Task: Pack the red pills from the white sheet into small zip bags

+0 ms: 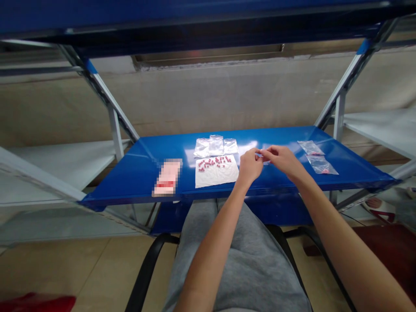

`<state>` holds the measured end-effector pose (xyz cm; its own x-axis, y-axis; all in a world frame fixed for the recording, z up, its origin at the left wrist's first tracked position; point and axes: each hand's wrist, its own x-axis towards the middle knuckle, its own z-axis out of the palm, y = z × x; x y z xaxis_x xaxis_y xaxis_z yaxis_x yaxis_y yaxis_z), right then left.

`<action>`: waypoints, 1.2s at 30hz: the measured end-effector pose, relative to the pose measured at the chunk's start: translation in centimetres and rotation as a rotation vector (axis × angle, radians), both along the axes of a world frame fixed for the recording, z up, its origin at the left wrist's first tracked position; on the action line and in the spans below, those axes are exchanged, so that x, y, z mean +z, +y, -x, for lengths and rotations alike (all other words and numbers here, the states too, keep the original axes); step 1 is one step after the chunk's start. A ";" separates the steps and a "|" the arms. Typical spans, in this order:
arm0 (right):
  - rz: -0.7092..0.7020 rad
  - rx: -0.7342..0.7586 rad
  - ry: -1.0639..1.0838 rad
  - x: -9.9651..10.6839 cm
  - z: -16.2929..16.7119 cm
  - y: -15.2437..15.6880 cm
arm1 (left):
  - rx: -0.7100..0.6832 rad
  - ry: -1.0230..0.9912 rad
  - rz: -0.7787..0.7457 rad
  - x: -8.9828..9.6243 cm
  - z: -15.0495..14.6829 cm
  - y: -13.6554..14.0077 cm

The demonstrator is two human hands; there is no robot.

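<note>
Left hand (251,164) and right hand (281,159) pinch what looks like a clear bag (267,163), beside the white cloth (217,177) of red pieces (217,160); probably opening or sealing it; the next move calls for steady fingertips at its mouth

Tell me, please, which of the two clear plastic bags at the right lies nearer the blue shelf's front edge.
The front clear bag, lower in the picture; the rear clear bag lies behind it, farther back.
</note>
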<state>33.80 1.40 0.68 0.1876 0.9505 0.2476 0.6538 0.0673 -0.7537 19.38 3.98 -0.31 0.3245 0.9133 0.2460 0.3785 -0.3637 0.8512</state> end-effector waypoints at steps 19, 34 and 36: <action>0.181 0.413 0.264 2.9 5.6 -2.7 | 0.116 -0.251 -0.067 0.2 7.1 -6.9; 0.150 0.369 0.321 3.3 5.4 -3.9 | 0.082 -0.193 -0.148 0.9 8.1 -7.2; 0.145 0.360 0.311 3.1 5.3 -4.0 | 0.075 -0.173 -0.145 0.9 8.2 -7.3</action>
<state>28.54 -2.64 3.81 -0.1154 0.9890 0.0923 0.3511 0.1275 -0.9276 11.22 -3.31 0.59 0.1992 0.8845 0.4219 0.2623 -0.4630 0.8467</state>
